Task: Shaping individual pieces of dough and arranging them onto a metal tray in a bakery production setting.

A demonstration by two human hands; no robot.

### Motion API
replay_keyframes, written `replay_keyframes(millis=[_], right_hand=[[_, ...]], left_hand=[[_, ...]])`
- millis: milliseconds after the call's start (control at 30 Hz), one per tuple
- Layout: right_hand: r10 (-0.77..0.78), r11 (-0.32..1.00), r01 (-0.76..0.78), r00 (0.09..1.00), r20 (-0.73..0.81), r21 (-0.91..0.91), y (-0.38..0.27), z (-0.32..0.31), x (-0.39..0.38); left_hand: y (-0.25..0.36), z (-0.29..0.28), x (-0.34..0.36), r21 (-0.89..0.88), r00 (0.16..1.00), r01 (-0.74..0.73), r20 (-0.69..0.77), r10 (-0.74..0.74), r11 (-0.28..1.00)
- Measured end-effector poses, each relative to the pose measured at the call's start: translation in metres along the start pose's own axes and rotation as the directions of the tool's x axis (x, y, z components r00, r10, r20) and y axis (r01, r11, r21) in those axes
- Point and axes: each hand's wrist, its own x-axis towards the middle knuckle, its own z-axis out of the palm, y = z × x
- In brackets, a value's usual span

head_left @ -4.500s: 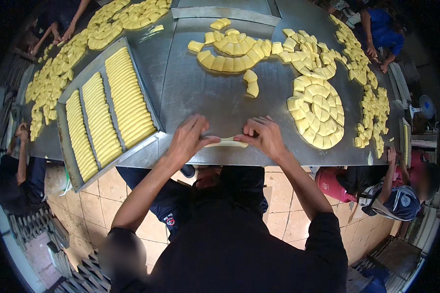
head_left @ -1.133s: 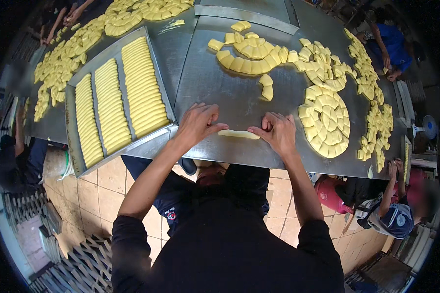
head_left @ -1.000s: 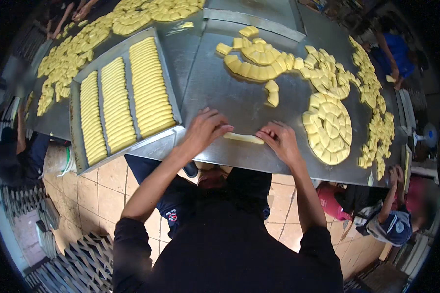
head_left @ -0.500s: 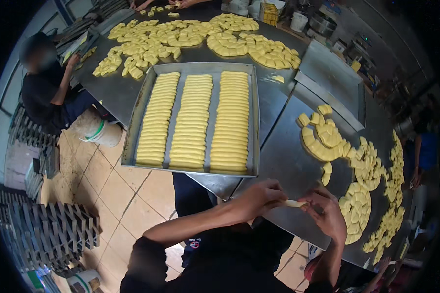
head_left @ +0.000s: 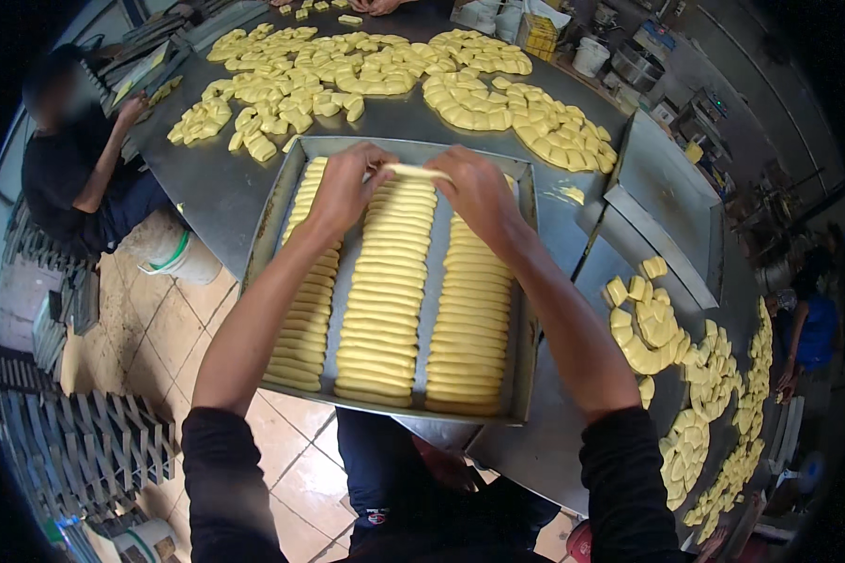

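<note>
A thin stick of yellow dough point(head_left: 413, 172) stretches between my two hands above the far end of the middle row. My left hand point(head_left: 352, 183) pinches its left end and my right hand point(head_left: 479, 188) its right end. Below them lies a large metal tray point(head_left: 422, 402) with three long rows of the same dough sticks, packed side by side: a left row point(head_left: 300, 324), a middle row point(head_left: 381, 310) and a right row point(head_left: 469, 319). My hands and forearms cover the far ends of the outer rows.
Pieces of cut yellow dough point(head_left: 376, 68) spread over the far table; more dough pieces point(head_left: 685, 450) lie at the right. A second metal tray point(head_left: 667, 188) rests at the right back. A person point(head_left: 75, 169) sits at the left near a white bucket point(head_left: 190, 258); other people's hands show at the far edge.
Both hands have moved from the table's near right side up and left to the tray's far end, carrying the dough stick, now held over the middle row.
</note>
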Motion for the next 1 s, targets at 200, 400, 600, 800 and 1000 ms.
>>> replay_keyframes(millis=[200,400,600,800,1000], right_hand=[[-0.033,0.96,0.049,0.998,0.061,-0.276,0.05,0.051,0.023],[0.026,0.91,0.05,0.984,0.178,-0.412,0.058,0.059,0.025],[0.055,0.956,-0.009,0.987,0.149,-0.294,0.067,0.064,0.019],[0.254,0.965,-0.242,0.96,0.121,-0.106,0.059,0.07,0.009],[0.326,0.941,-0.329,0.944,-0.05,-0.083,0.045,0.063,0.004]], left_hand=[[-0.056,0.03,0.03,0.11,0.999,-0.037,0.014,0.036,0.993],[-0.071,0.048,0.031,0.117,0.996,-0.083,0.023,0.081,0.99],[-0.073,0.043,0.029,0.105,0.996,-0.062,0.077,0.055,0.993],[-0.069,0.045,0.021,-0.018,0.968,0.232,0.103,-0.229,0.973],[-0.06,0.051,0.014,-0.125,0.93,0.366,0.013,-0.367,0.922]])
